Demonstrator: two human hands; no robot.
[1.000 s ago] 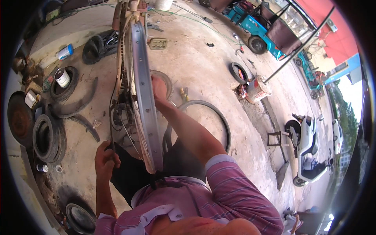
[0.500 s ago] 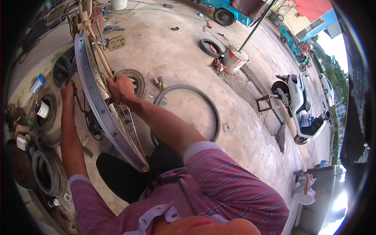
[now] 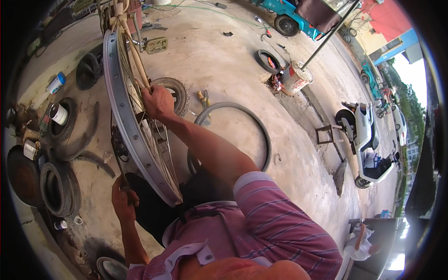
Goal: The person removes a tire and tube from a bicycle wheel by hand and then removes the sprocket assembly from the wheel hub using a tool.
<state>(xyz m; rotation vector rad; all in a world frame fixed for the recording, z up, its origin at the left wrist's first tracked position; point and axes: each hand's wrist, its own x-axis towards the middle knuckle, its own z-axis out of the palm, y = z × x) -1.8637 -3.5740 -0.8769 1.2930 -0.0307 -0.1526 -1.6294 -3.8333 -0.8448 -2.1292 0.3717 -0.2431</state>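
Note:
An upturned bicycle with a bare silver wheel rim (image 3: pixel 122 100) stands in front of me, with no tyre on that rim. My right hand (image 3: pixel 157 102) is closed round the end of a beige frame tube (image 3: pixel 135 58) beside the spokes. Low on the rim's left side, my left hand (image 3: pixel 124 200) has curled fingers around a thin dark strip (image 3: pixel 116 161). The strip runs upward along the wheel; its kind is unclear. A dark mechanism (image 3: pixel 121 150) sits by the hub, partly hidden behind the rim. A pedal (image 3: pixel 156 45) sticks out farther up.
A loose tyre (image 3: pixel 267 135) lies right of my right forearm, near yellow-handled tools (image 3: pixel 204 99) and a small wheel (image 3: pixel 179 93). Old tyres (image 3: pixel 53 189) and cans (image 3: pixel 58 113) crowd the left. Farther off are a bucket with a pole (image 3: pixel 296 78), a stool (image 3: pixel 328 134) and a white scooter (image 3: pixel 368 144).
My left hand has come down and toward me, from the rim's far left side to near my knee. The right hand keeps its hold on the tube. The whole view has shifted slightly.

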